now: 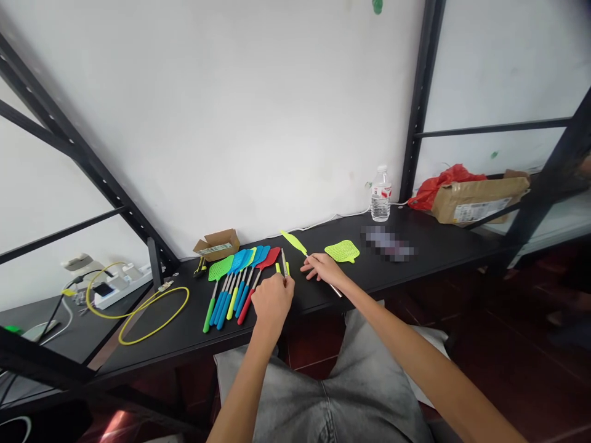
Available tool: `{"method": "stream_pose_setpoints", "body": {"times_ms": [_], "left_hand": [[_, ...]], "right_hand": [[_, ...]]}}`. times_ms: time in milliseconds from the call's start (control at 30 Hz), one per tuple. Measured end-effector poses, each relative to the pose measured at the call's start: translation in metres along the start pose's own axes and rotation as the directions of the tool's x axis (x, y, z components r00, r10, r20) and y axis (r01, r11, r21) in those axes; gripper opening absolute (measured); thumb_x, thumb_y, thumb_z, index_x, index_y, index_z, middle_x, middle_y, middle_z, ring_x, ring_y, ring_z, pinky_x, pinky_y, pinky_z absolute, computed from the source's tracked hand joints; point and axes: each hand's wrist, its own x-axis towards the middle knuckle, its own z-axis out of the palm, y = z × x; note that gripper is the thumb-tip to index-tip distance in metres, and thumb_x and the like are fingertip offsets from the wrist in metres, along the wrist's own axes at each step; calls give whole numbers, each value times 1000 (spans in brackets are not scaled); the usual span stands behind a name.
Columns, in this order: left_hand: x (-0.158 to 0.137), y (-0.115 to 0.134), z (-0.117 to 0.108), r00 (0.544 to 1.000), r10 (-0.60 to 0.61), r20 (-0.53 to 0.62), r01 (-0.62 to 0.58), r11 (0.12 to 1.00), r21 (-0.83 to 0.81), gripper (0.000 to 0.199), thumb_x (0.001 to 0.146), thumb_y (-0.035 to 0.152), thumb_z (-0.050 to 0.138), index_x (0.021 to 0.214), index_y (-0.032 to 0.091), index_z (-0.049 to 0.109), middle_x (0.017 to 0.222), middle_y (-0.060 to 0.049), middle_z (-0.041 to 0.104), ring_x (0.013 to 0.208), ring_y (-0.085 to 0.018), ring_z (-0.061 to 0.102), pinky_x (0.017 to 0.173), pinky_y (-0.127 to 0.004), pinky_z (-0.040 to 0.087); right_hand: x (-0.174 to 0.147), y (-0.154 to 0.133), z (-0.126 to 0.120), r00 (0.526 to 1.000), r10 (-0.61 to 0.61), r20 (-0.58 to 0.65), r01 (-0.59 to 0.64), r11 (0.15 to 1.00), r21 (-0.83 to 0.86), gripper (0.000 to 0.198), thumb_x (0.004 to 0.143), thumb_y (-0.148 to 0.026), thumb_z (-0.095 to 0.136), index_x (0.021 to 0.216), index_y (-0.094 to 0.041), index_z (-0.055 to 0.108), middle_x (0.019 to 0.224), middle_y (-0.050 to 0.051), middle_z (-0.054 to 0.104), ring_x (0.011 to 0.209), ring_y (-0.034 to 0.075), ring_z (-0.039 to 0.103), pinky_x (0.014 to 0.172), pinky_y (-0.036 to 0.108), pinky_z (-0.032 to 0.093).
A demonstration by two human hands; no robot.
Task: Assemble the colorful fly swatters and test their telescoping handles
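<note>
My right hand (pixel 323 269) pinches the metal shaft of a yellow-green fly swatter, some of its fingers loosely stretched out. The swatter's head (pixel 294 242) is tilted, seen nearly edge-on, and its shaft comes out below the hand. Closed in a fist, my left hand (pixel 273 300) grips a thin silver rod (pixel 284 261) that points up; two yellow-green handle ends show beside it, partly hidden by the fingers. To its left lies a row of several fly swatters (pixel 237 289) with green, blue, yellow and red handles. A loose yellow-green swatter head (pixel 342 251) lies right of my right hand.
A water bottle (pixel 381 194) stands at the back of the black table (pixel 443 246), near a blurred patch. Further right are a cardboard box (pixel 480 197) and red plastic. A small open box (pixel 217 244), yellow cable (pixel 154 298) and power strip (pixel 122 287) are left.
</note>
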Motion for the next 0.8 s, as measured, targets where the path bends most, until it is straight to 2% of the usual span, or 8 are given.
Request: {"method": "stream_pose_setpoints", "body": {"times_ms": [133, 233, 300, 467, 633, 700, 733, 800], "left_hand": [[5, 17, 9, 1000, 31, 0, -31, 999, -34, 38, 94, 41, 40, 90, 18, 70, 85, -12, 71, 83, -27, 68, 71, -32, 45], [13, 38, 22, 997, 72, 19, -71, 996, -45, 35, 94, 38, 43, 93, 17, 71, 87, -12, 71, 84, -26, 68, 73, -31, 45], [19, 52, 30, 995, 101, 23, -100, 994, -51, 34, 93, 35, 44, 94, 15, 71, 88, -14, 70, 86, -26, 68, 73, -32, 46], [31, 72, 43, 991, 124, 41, -121, 990, -69, 31, 89, 29, 47, 92, 12, 72, 91, -17, 70, 88, -29, 68, 73, -34, 46], [31, 69, 43, 993, 104, 47, -99, 989, -110, 32, 89, 34, 50, 90, 12, 72, 91, -18, 70, 90, -30, 68, 74, -35, 45], [30, 62, 38, 996, 88, 25, -81, 974, -213, 35, 87, 43, 54, 92, 13, 71, 88, -16, 70, 88, -28, 67, 73, -33, 45], [29, 58, 36, 995, 98, 19, -86, 943, -320, 37, 86, 47, 54, 93, 15, 70, 86, -13, 70, 85, -27, 67, 71, -32, 44], [29, 53, 30, 985, 168, 23, -121, 791, -600, 39, 87, 53, 51, 93, 18, 68, 78, -8, 69, 76, -21, 65, 67, -28, 43]], "right_hand": [[2, -2, -1, 995, -18, -99, 33, 989, 143, 21, 92, -32, 47, 90, -16, 59, 90, 10, 74, 51, 11, 65, 37, 18, 39], [-2, -4, -13, 982, 5, -191, 50, 958, 282, 20, 90, -30, 49, 100, -16, 59, 79, 6, 72, 40, 8, 54, 33, 17, 33], [-7, -8, -23, 980, 27, -198, 39, 947, 320, 23, 88, -30, 52, 105, -16, 59, 71, 3, 70, 35, 7, 48, 31, 17, 31], [-14, -16, -34, 984, 35, -176, 28, 939, 343, 30, 86, -47, 56, 84, -16, 60, 55, -3, 57, 30, 5, 37, 28, 17, 23], [-18, -14, -31, 990, 42, -136, 8, 938, 347, 35, 81, -51, 61, 75, -18, 55, 53, -5, 51, 31, 3, 32, 29, 17, 20], [-22, -13, -30, 992, 32, -126, 10, 948, 319, 36, 80, -53, 61, 75, -18, 55, 53, -6, 49, 31, 3, 30, 29, 17, 19], [-24, -14, -29, 993, 19, -120, 18, 956, 293, 36, 81, -53, 60, 74, -18, 54, 53, -6, 47, 31, 3, 29, 29, 17, 19], [-29, -16, -26, 994, -21, -112, 42, 981, 192, 38, 82, -55, 57, 70, -19, 53, 51, -7, 44, 31, 4, 29, 29, 18, 19]]}}
